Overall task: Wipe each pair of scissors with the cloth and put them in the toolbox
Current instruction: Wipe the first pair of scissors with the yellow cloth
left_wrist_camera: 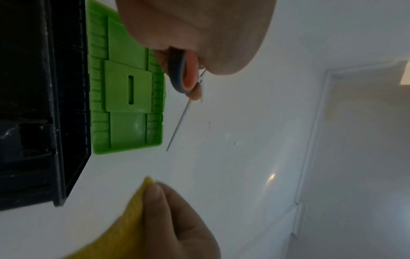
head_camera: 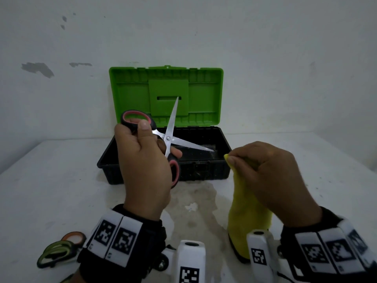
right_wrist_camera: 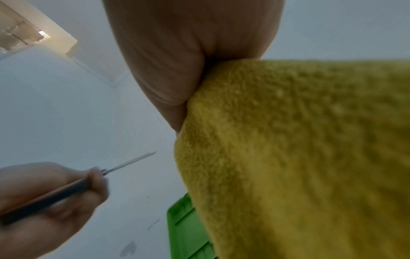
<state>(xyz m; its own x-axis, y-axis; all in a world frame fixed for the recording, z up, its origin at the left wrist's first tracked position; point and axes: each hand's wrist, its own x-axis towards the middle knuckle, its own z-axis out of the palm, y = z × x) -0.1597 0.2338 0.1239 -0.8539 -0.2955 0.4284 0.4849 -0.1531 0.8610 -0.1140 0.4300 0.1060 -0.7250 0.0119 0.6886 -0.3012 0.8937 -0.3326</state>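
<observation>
My left hand [head_camera: 146,160] grips black scissors with pink-lined handles [head_camera: 170,127], held up in front of the toolbox with the blades spread wide apart. One blade points up toward the green lid [head_camera: 132,92], the other points right over the black toolbox base [head_camera: 106,160]. My right hand [head_camera: 265,166] pinches a yellow cloth [head_camera: 246,211] that hangs down to the table, just right of the lower blade tip. In the left wrist view the scissors handle [left_wrist_camera: 186,73] shows edge-on and the yellow cloth [left_wrist_camera: 124,224] lies below. The cloth [right_wrist_camera: 299,149] fills the right wrist view.
More scissors lie at the near left of the table, one pair with green handles [head_camera: 55,254] and one with orange handles [head_camera: 74,237]. The white table [head_camera: 61,190] has a stained patch in front of the toolbox. A white wall stands close behind.
</observation>
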